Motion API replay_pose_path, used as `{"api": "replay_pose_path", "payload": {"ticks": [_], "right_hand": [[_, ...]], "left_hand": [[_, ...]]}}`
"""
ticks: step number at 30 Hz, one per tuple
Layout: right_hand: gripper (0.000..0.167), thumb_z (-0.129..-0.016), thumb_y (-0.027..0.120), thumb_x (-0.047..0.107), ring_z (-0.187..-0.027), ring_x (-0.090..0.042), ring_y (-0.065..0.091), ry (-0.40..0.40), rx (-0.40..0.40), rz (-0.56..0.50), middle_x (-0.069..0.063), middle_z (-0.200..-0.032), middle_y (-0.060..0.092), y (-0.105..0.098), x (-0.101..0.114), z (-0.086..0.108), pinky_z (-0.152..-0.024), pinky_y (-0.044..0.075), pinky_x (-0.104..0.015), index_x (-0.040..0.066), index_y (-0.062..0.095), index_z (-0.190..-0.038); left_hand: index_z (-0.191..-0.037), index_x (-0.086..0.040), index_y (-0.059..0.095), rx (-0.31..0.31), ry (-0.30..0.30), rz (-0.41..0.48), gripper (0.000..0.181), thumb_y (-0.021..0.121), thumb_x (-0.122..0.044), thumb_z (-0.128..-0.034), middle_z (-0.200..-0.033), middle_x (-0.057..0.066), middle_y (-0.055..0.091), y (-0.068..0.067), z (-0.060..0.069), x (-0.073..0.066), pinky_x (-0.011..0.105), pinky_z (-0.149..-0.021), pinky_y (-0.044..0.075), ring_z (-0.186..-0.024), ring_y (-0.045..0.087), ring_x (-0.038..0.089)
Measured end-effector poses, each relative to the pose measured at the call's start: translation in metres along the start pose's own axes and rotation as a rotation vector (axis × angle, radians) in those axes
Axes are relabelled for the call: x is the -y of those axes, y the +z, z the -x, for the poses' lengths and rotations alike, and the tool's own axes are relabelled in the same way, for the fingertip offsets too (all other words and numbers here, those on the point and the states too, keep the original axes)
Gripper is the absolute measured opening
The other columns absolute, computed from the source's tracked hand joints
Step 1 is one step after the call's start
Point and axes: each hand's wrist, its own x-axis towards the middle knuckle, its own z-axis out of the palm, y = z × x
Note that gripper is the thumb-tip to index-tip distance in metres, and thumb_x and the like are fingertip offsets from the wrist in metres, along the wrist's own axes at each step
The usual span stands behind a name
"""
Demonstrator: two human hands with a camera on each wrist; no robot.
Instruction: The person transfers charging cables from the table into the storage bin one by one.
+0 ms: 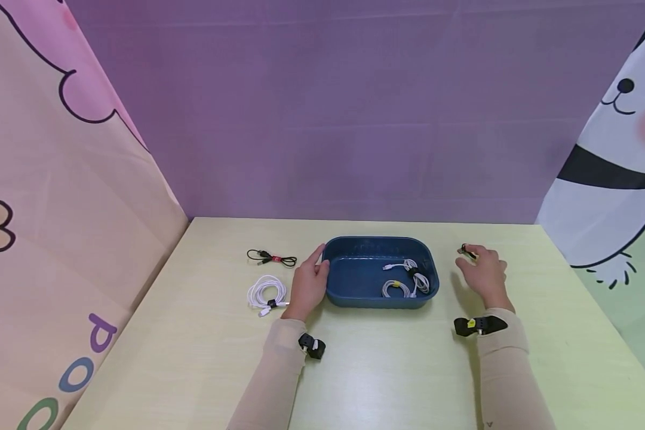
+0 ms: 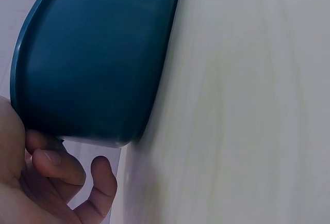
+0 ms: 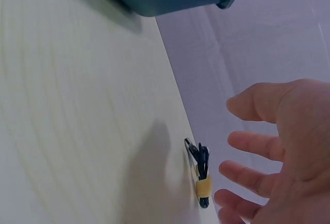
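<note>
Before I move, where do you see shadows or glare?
Head: a shadow left of the right hand, on the table; left wrist: pale sheen along one edge of the blue bin; right wrist: soft-edged shadow near the black cable.

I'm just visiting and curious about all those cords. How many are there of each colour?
White bundled cables: 3, two of them inside the dark blue rounded rectangular tub
Black bundled cables: 2, one left of the tub, one by the right hand
Total: 5 cables
</note>
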Motion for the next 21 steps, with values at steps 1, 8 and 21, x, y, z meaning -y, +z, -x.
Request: {"api": "replay_pose_path", "payload": {"ticks": [1, 8, 21], "right_hand": [[0.057, -0.102, 0.053, 0.028, -0.131, -0.064, 0.028, 0.0, 0.014, 0.012, -0.043, -0.149, 0.03, -0.001, -0.001, 0.0, -0.1, 0.028, -0.074, -0.002, 0.045, -0.149], [0.062, -0.103, 0.051, 0.031, -0.131, -0.069, 0.023, 0.003, 0.109, 0.056, -0.044, -0.152, 0.022, -0.004, -0.009, 0.0, -0.1, 0.025, -0.078, -0.004, 0.036, -0.152], [0.065, -0.101, 0.052, 0.029, -0.121, -0.065, 0.031, 0.002, 0.125, 0.142, -0.047, -0.14, 0.034, -0.003, -0.016, -0.001, -0.096, 0.034, -0.068, -0.01, 0.034, -0.15]], "left_hand": [[-0.152, -0.01, 0.05, 0.0, 0.001, -0.002, 0.047, 0.055, -0.017, -0.1055, -0.055, -0.005, 0.039, 0.0, 0.0, 0.0, 0.024, -0.051, 0.03, -0.049, 0.038, 0.011], [-0.152, -0.01, 0.05, -0.001, 0.003, 0.001, 0.047, 0.054, -0.017, -0.1057, -0.054, -0.005, 0.038, 0.0, 0.0, -0.002, 0.024, -0.05, 0.029, -0.048, 0.037, 0.011], [-0.152, -0.012, 0.05, -0.005, -0.015, -0.004, 0.047, 0.055, -0.018, -0.1058, -0.055, -0.005, 0.039, 0.0, 0.001, -0.003, 0.024, -0.051, 0.03, -0.049, 0.038, 0.01]]}}
